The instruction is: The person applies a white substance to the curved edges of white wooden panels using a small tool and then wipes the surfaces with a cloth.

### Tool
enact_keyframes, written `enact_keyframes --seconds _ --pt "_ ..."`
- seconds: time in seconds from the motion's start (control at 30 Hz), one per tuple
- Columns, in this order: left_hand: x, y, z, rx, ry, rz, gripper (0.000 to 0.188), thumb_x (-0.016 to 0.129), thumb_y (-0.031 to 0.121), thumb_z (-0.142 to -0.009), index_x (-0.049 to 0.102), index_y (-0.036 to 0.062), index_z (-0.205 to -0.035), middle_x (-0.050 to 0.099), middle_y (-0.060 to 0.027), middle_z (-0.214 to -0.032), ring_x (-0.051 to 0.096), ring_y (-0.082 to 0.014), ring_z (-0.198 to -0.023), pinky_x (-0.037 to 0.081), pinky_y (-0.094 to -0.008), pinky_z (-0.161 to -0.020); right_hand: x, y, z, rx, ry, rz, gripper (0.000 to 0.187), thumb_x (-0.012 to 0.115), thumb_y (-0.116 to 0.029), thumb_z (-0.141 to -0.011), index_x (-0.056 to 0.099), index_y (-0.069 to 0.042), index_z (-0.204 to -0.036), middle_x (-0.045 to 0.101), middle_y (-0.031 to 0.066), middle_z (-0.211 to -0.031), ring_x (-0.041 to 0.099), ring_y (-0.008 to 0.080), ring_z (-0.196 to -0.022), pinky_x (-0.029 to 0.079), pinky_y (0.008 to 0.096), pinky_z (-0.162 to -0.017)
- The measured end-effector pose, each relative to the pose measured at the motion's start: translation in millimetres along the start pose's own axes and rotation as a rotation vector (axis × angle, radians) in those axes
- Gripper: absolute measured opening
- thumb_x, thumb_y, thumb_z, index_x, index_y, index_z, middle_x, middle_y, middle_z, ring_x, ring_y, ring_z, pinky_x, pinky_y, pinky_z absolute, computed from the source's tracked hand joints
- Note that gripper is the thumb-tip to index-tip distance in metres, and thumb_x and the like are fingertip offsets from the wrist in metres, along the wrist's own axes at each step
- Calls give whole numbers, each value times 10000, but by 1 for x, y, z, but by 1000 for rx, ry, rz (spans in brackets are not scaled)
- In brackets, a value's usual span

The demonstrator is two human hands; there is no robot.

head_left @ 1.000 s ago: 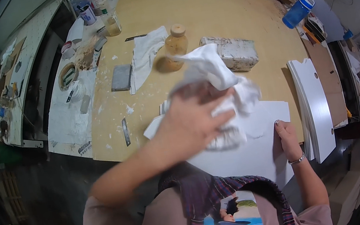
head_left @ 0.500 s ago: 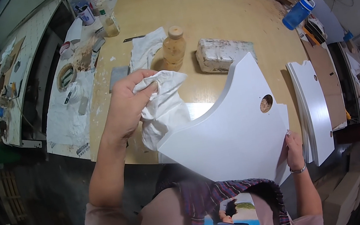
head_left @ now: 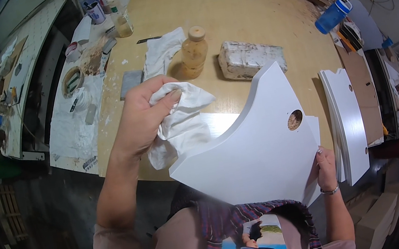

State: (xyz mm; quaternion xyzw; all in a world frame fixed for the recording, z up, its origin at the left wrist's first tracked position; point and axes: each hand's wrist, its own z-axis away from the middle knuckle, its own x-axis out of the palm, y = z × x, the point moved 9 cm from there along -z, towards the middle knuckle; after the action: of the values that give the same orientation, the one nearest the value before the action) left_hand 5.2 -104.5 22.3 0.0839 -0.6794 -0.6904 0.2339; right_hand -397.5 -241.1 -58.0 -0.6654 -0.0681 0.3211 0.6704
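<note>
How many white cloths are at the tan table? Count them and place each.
2: a white cloth in the left hand, and a second cloth on the table, left of the amber bottle. The white board could hide more.

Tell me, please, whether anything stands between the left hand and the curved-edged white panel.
Only the crumpled white cloth in the left hand does, hanging by the curved-edged white panel; nothing else visible.
</note>
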Motion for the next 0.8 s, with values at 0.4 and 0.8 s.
enact_keyframes --seconds 0.4,0.8 --pt "12 -2 -2 64 -67 -72 118 559 19 -869 605 -41 -960 624 -18 -853 558 -41 -763 441 -180 -662 6 9 -10 19 -24 -34 465 489 -378 -946 550 1 -683 391 -54 -543 304 52 -510 199 244 -466" --pt "65 -23 28 -165 -422 -57 345 618 25 -793 604 -47 -1131 664 -127 -1035 618 -169 -937 474 -301 -846 -21 78 3 123 -43 -156 327 573 -375 -885 578 -52 -841 489 -38 -657 422 64 -573 287 223 -512"
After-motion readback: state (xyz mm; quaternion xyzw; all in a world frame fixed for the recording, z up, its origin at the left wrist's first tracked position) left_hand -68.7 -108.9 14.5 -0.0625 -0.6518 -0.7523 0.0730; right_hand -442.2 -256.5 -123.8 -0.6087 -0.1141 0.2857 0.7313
